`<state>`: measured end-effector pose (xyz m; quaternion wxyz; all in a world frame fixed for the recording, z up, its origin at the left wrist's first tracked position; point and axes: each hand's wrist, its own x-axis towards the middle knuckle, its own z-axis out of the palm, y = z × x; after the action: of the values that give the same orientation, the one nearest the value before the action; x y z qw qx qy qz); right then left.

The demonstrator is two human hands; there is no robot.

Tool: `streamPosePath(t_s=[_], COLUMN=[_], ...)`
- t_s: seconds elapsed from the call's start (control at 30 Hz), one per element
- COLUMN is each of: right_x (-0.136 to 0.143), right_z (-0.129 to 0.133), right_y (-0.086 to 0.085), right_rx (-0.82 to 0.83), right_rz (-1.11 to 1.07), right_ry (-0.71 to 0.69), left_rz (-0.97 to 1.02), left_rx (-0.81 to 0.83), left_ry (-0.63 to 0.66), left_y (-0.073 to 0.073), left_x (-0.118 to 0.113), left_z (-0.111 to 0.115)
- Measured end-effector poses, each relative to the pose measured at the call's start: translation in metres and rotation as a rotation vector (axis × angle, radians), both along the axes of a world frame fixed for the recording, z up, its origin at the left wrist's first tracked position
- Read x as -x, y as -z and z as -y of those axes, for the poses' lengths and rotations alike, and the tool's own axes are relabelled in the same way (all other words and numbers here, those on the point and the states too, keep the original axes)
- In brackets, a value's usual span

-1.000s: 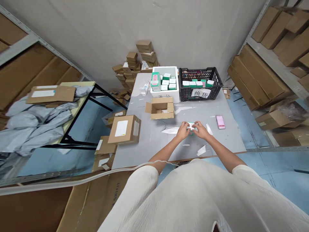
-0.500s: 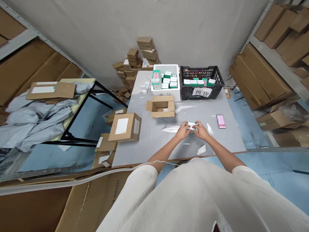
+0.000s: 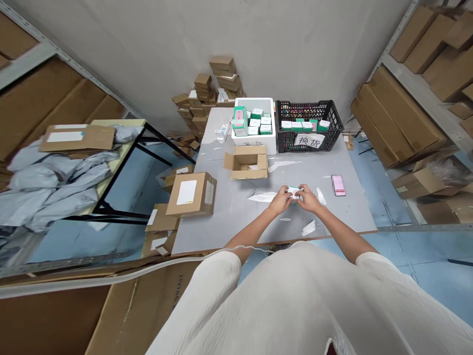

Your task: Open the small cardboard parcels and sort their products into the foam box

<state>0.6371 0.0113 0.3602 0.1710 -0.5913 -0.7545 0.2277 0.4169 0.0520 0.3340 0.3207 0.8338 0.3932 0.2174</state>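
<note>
A small white and green box (image 3: 294, 192) stands at the front of the grey table (image 3: 236, 212), between my two hands. My left hand (image 3: 281, 200) grips its left side, fingers closed around the edge. On the other side, my right hand (image 3: 307, 198) holds it in the same way, with the thumbs close together at the top. Fingers cover much of the box. Torn white paper scraps (image 3: 309, 228) lie around the hands. An open cardboard box (image 3: 250, 173) sits beyond them, to the left.
Behind stand a white foam box (image 3: 254, 143) and a black crate (image 3: 310, 148), both holding several small green and white boxes. A pink-screened phone (image 3: 338, 185) lies at right. A closed carton (image 3: 192, 195) sits at the left edge. A cable (image 3: 148, 270) crosses near my left arm.
Both hands stay on the small box in nearly the same place. Only slight finger movement shows; everything else keeps its position.
</note>
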Motion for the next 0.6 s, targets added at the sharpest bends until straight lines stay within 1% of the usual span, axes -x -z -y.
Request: streamPosePath(t_s=[0.2,0.6], right_x=[-0.0009,0.0022], right_z=[0.0017,0.0063], right_y=[-0.0001,0.005], right_rx=[-0.001,0.001], right_rz=[-0.001,0.002], right_ry=[-0.018,-0.004], left_rz=[-0.011,0.009], left_rx=[-0.011,-0.018], left_ry=[0.027,-0.006], left_y=[0.0025,0.0042], left_x=[0.0008,0.0023], left_z=[0.0011,0.0076])
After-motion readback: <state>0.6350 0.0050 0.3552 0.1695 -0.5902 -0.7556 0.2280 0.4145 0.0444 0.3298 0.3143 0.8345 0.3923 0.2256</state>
